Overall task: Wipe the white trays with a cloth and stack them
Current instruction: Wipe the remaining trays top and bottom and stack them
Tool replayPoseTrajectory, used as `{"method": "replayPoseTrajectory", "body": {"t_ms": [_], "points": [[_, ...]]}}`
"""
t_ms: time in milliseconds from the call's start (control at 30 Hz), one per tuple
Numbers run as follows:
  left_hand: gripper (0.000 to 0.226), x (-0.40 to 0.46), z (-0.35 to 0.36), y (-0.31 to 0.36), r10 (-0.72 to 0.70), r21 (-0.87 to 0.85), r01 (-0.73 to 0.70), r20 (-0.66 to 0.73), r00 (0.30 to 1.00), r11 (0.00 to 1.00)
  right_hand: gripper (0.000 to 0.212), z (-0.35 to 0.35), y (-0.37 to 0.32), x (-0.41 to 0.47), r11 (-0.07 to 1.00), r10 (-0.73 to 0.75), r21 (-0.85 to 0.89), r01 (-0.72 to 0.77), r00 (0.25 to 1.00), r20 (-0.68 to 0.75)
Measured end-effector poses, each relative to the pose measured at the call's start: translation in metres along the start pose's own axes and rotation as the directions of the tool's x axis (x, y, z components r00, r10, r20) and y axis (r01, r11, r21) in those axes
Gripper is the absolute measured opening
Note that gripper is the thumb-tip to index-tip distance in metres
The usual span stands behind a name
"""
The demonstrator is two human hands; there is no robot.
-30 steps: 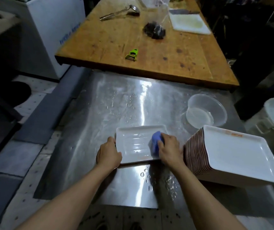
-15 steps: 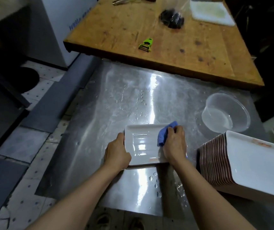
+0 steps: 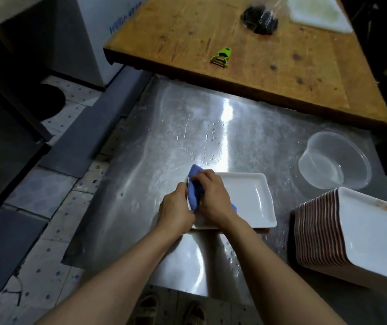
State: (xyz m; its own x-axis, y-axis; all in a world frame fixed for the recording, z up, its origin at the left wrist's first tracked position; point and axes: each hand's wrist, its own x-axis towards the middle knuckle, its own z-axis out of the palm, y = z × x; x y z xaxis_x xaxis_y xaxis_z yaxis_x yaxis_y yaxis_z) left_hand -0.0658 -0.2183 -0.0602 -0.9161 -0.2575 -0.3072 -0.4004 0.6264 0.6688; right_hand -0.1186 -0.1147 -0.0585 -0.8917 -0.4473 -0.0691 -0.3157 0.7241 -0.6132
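One white tray [image 3: 246,200] lies flat on the wet, shiny metal worktop [image 3: 155,160], right in front of the person. The right hand [image 3: 211,198] holds a blue cloth [image 3: 195,186] with curled fingers and presses it on the left end of the tray. The left hand [image 3: 176,209] grips the tray's near left edge, just beside the cloth, and keeps the tray from sliding. So the step in hand looks like the wiping of this one tray, and the wiping is at the left end. To the right, apart from this tray, stands a tall stack of white trays [image 3: 352,233] that leans a little. A clear plastic bowl [image 3: 333,160] with a bit of water sits behind the stack. A green peeler [image 3: 222,57] lies on the wooden table [image 3: 281,66] farther back. I think the next move is to rub the cloth over any part that is not dry yet, then lift the tray with a firm hold and set it on a pile. Which pile is for the wiped ones cannot be told. The tray may be slippery, so both hands should hold it well.
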Motion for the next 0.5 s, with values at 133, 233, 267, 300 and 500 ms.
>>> {"method": "replayPoseTrajectory", "body": {"t_ms": [133, 233, 267, 300, 500], "points": [[0.019, 0.001, 0.002, -0.003, -0.058, -0.046, 0.058, 0.003, 0.998, 0.997, 0.035, -0.009, 0.008, -0.009, 1.0, -0.025, -0.013, 0.027, 0.992, 0.123], [0.021, 0.001, 0.002, -0.006, -0.097, -0.083, 0.096, -0.006, 0.995, 0.992, 0.034, -0.012, 0.009, -0.026, 0.999, -0.021, -0.029, 0.026, 0.984, 0.177], [0.021, 0.001, 0.002, -0.006, -0.107, -0.096, 0.105, -0.02, 0.994, 0.99, 0.031, -0.013, 0.009, -0.031, 0.999, -0.017, -0.041, 0.025, 0.981, 0.191], [0.022, 0.001, 0.003, -0.006, -0.116, -0.105, 0.112, -0.034, 0.993, 0.988, 0.031, -0.014, 0.009, -0.036, 0.998, -0.018, -0.052, 0.03, 0.978, 0.21], [0.026, 0.0, 0.006, -0.004, -0.152, -0.119, 0.145, -0.051, 0.987, 0.982, 0.041, -0.011, 0.016, -0.057, 0.981, -0.037, -0.174, 0.084, 0.966, 0.258]]}}
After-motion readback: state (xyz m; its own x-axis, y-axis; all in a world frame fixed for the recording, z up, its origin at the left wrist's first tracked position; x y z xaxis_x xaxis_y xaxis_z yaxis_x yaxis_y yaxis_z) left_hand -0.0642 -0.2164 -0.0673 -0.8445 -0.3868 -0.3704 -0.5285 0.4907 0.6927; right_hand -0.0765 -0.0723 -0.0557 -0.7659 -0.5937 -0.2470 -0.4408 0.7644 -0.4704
